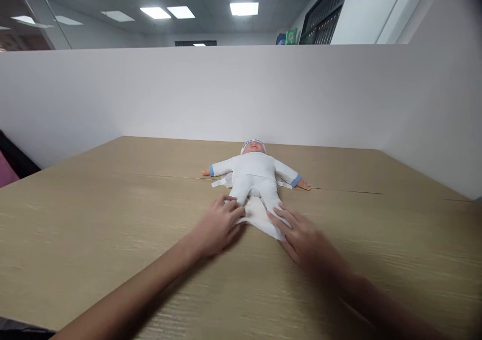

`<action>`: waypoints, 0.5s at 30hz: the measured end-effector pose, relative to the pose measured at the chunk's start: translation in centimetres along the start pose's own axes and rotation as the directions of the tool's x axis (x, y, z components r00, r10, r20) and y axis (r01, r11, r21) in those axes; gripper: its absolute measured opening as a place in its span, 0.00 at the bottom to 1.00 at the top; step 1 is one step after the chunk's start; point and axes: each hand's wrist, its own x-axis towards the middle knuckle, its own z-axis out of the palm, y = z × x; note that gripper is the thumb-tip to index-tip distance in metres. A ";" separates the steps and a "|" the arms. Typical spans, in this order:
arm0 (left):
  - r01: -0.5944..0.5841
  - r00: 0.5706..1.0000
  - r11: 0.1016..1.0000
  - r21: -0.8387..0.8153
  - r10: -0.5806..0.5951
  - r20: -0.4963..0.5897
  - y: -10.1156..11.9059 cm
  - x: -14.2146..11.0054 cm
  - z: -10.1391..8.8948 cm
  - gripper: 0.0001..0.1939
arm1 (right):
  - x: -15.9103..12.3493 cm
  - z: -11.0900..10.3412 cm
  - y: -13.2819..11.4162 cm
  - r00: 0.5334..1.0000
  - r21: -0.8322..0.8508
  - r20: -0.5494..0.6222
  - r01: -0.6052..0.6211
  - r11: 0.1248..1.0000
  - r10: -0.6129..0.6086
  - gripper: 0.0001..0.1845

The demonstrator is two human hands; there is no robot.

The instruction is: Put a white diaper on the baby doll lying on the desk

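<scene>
A baby doll (253, 172) in a white suit with blue cuffs and a white cap lies on its back in the middle of the wooden table (113, 219), head away from me. A white cloth (259, 214) is spread under its legs, with tabs sticking out at its waist. My left hand (216, 227) rests at the doll's left trouser leg, fingers curled on the cloth's edge. My right hand (301, 237) lies flat on the cloth's right corner beside the other leg, fingers stretched out.
White partition walls (188, 94) close the table off at the back and on the right. A dark seat with a pink patch (9, 166) shows at the far left edge.
</scene>
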 end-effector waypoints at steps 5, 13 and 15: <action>0.092 0.988 0.941 -0.326 -0.127 -0.086 -0.9 1.4 -2.3 0.14 | 2.3 -0.7 1.5 0.982 0.199 0.006 -0.188 0.962 0.191 0.19; 0.178 0.909 0.761 -0.624 -0.370 -0.192 -4.9 8.8 -3.0 0.20 | 11.2 -1.0 7.1 0.907 0.572 -0.096 -0.287 0.768 0.410 0.22; 0.199 0.893 0.601 -0.774 -0.436 -0.109 -6.6 11.1 -2.1 0.19 | 13.2 0.3 8.7 0.868 0.635 -0.034 -0.363 0.681 0.495 0.23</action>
